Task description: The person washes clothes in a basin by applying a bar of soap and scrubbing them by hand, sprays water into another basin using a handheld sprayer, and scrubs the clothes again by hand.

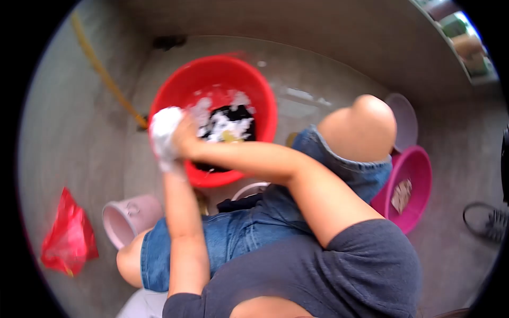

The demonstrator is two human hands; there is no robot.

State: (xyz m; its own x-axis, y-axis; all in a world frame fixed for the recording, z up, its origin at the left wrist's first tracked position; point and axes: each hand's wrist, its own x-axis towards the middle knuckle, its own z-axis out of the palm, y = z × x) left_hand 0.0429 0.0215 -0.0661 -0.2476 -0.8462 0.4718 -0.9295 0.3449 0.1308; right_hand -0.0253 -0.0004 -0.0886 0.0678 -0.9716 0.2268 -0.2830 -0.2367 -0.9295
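My left hand [165,151] is hidden under a white mass [165,127] at the left rim of a red basin [265,98]. Blur keeps me from telling whether this mass is cloth or thick suds. Pressed against its right side is my right hand [184,137], with fingers closed and smeared by motion. Inside the basin lies wet black cloth [249,124] with white foam [241,99] over it. A small yellowish thing [231,136] shows among the suds.
A pink bucket [132,214] lies tilted beside my left knee, near a red plastic bag [69,238]. At right stand a magenta basin [419,180] and a greyish basin [405,119]. A yellow hose [101,69] runs down the left wall. A black brush-like object [496,222] sits far right.
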